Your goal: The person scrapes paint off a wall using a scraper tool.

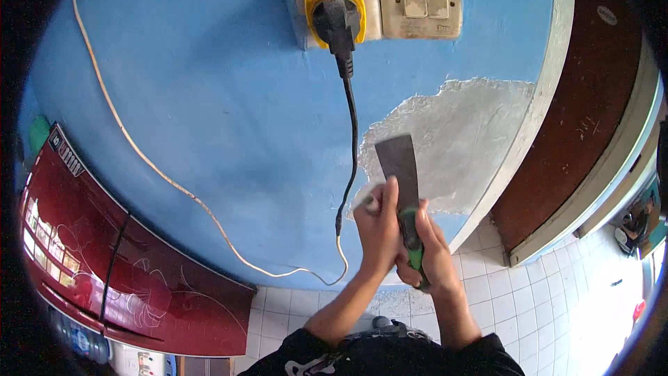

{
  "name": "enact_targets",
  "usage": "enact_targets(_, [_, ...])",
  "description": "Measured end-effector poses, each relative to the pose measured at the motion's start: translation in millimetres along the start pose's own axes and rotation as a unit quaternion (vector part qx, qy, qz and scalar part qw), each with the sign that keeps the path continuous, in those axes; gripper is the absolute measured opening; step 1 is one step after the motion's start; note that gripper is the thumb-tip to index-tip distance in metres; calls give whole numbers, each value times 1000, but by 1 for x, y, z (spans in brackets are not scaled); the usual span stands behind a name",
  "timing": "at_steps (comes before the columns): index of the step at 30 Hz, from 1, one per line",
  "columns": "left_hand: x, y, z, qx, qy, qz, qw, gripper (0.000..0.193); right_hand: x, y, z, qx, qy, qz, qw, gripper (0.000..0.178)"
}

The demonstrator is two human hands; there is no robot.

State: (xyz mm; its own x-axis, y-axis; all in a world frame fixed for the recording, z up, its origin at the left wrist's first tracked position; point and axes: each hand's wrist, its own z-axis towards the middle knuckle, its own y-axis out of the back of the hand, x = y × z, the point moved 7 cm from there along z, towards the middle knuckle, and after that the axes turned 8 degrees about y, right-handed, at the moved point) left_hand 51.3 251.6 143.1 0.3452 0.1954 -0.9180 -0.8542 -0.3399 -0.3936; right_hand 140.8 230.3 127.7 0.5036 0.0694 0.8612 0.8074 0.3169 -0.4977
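My right hand (pixel 437 254) is closed round the green and black handle of a putty knife (pixel 399 160). Its flat grey blade points upward, in front of a bare grey patch (pixel 480 136) with ragged edges in the blue painted wall (pixel 229 125). Close against the knife's left side is my left hand (pixel 378 233), fingers curled and thumb up along the blade's lower edge. A small pale blurred spot shows at its fingers; what it is, I cannot make out.
Above hangs a wall socket (pixel 373 0) with a black plug (pixel 337 21) in a yellow adapter. Its black cord (pixel 353 118) joins a white cable (pixel 188 191) looping left. A red fridge (pixel 174 285) stands left, a brown door (pixel 577 111) right. White floor tiles (pixel 518 306) lie below.
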Motion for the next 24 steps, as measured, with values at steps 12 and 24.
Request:
enact_targets(12, [4, -6, -19, 24, 66, -76, 995, 32, -8, 11, -17, 12, -53, 37, 998, 43])
enact_targets(24, [-8, -2, -5, 42, -3, -54, 998, 30, 12, -13, -6, 6, -13, -12, 1000, 48])
